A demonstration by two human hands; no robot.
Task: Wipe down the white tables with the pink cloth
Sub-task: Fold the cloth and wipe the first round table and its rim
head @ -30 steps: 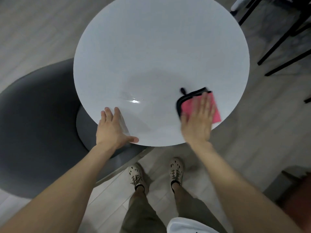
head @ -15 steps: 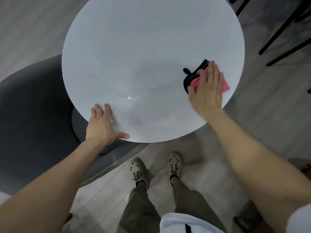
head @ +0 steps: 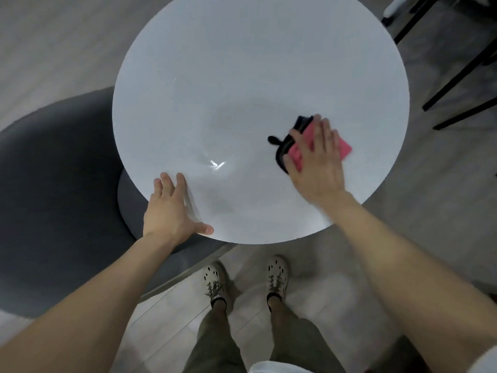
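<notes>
Right hand [head: 314,168] presses the black-trimmed pink cloth [head: 345,147] flat, fingers straight, at the white tabletop's [head: 242,76] four o'clock. Left hand [head: 169,211] rests spread at seven o'clock.

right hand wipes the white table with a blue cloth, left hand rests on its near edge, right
No, the head view shows the cloth is pink, not blue; the right hand wipes the white table, left hand on its near edge.

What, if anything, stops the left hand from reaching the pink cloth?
Probably yes: only bare white table lies between the left hand and the pink cloth, though the right hand covers most of it.
</notes>
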